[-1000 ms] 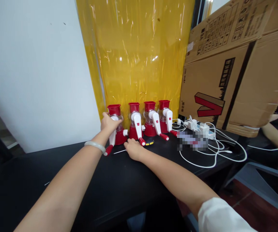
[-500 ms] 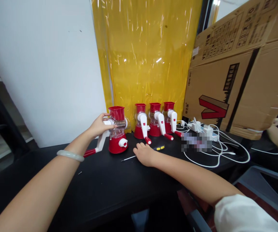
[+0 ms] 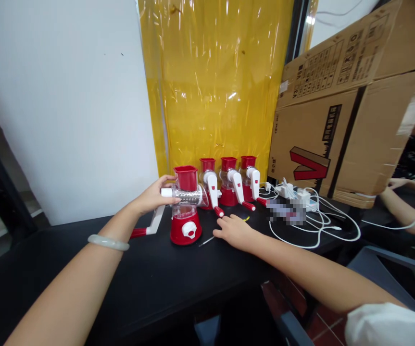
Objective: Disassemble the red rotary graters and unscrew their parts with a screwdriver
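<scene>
My left hand (image 3: 156, 196) is closed on the crank side of a red and white rotary grater (image 3: 186, 226), its fingers around the white collar and clear body. The grater stands upright on the black table; a metal drum shows inside, a white knob faces me, and its white crank with red handle hangs to the left. My right hand (image 3: 236, 233) lies low over the table, fingers curled over a screwdriver (image 3: 206, 241). Its thin shaft points left and a bit of yellow handle shows behind the hand; the rest is hidden.
Several similar red graters (image 3: 229, 194) stand in a row behind, cranks facing forward. White cables and chargers (image 3: 303, 197) lie to the right, before a large cardboard box (image 3: 311, 129). A yellow plastic curtain (image 3: 214, 86) hangs behind. Another person's arm (image 3: 404, 206) shows at far right.
The grater in my left hand has moved right and closer to me, its knob turned more towards me. My right hand and the screwdriver have shifted right. The view has turned slightly.
</scene>
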Motion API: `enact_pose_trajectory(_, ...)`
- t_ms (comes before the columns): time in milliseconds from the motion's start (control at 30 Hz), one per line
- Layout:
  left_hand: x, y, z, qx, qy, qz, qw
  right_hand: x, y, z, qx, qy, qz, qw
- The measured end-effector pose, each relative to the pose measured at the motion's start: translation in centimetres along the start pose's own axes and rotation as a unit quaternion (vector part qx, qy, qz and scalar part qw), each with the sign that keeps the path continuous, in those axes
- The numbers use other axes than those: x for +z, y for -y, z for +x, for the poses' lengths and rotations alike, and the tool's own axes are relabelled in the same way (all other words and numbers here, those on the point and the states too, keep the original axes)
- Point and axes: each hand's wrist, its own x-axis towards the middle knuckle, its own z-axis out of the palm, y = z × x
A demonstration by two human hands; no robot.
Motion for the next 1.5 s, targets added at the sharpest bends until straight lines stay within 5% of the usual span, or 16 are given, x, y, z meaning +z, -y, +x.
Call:
enact_pose_trajectory(333,1.8,1.1,1.1,0.017,0.031,-0.054,0.998,2.8,-2.2,-0.1,0.037,0.03,0.0,0.999)
enact_pose_trajectory(600,1.6,0.9,1.5,-0.007,0.06,-0.044,0.997,2.1,-2.6,-0.4,0.073,0.065,0.004,0.995)
enact_pose_trajectory(767,2.2,1.2,1.6,0.015,0.011,0.001,1.0,-0.5,-1.7,-0.7,0.095,0.093,0.004,0.991)
enact_pose_trajectory(900,2.2,0.8,2.0,0.035,0.026,0.023,0.999,-6.0,-0.7,-1.5,0.174,0.12,0.036,0.977)
enact_pose_trajectory(1100,0.4,-1.7,3.2,-0.005,0.124,0.056,0.991,-14.9,-3.8,1.1,0.072,-0.061,0.286,0.954)
enact_pose_trajectory(1200,0.0,-2.8,3.6,0.006,0.152,0.048,0.987,-16.1,-6.2,5.1,0.077,-0.226,0.318,0.918)
enact_pose_trajectory(1267,0.1,-3.2,3.6,-0.001,0.122,0.037,0.992,-15.8,-7.2,7.9,0.101,-0.299,0.343,0.884)
enact_pose_trajectory(1400,0.2,-2.9,3.4,-0.018,0.044,0.042,0.998,-13.9,-7.9,11.4,0.159,-0.24,0.388,0.876)
enact_pose_trajectory(1500,-0.1,-2.5,3.5,-0.009,0.053,0.047,0.997,-12.5,-7.7,11.9,0.139,-0.202,0.43,0.869)
